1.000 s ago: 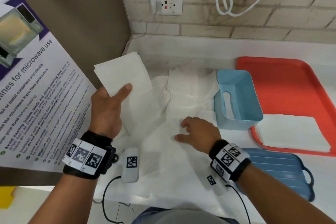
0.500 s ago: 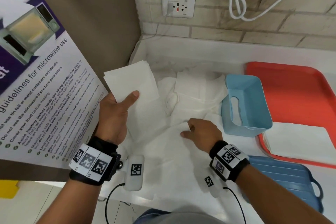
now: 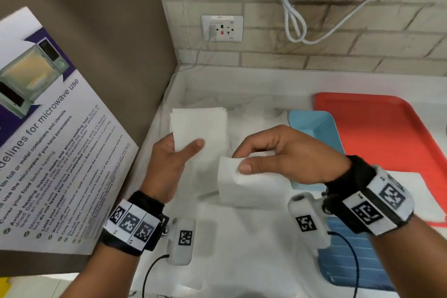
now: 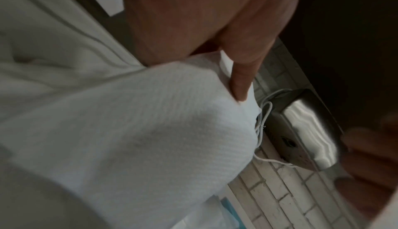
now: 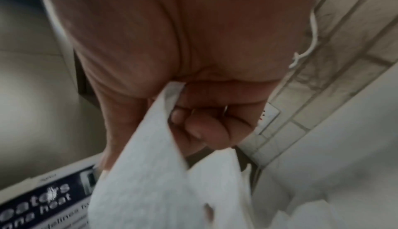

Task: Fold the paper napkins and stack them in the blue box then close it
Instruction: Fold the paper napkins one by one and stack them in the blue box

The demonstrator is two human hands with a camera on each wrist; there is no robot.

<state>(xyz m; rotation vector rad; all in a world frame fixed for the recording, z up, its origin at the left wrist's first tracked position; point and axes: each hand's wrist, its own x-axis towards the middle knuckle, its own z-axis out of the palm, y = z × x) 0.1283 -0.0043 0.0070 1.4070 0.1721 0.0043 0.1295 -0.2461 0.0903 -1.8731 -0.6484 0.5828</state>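
Note:
My left hand holds a small stack of folded white napkins upright, thumb across the front; in the left wrist view the thumb presses on the napkins. My right hand pinches the corner of one white napkin between thumb and fingers and holds it above the counter, just right of the left hand. In the right wrist view this napkin hangs from the curled fingers. The light blue box stands open behind my right hand, partly hidden by it.
Loose white napkins cover the counter under both hands. The darker blue lid lies at the lower right. A red tray sits right of the box. A microwave poster hangs on the left wall; a socket on the brick wall.
My right hand has risen off the napkin pile with one napkin pinched in it, toward the left hand. The left hand keeps its folded stack, now held lower and nearer the middle.

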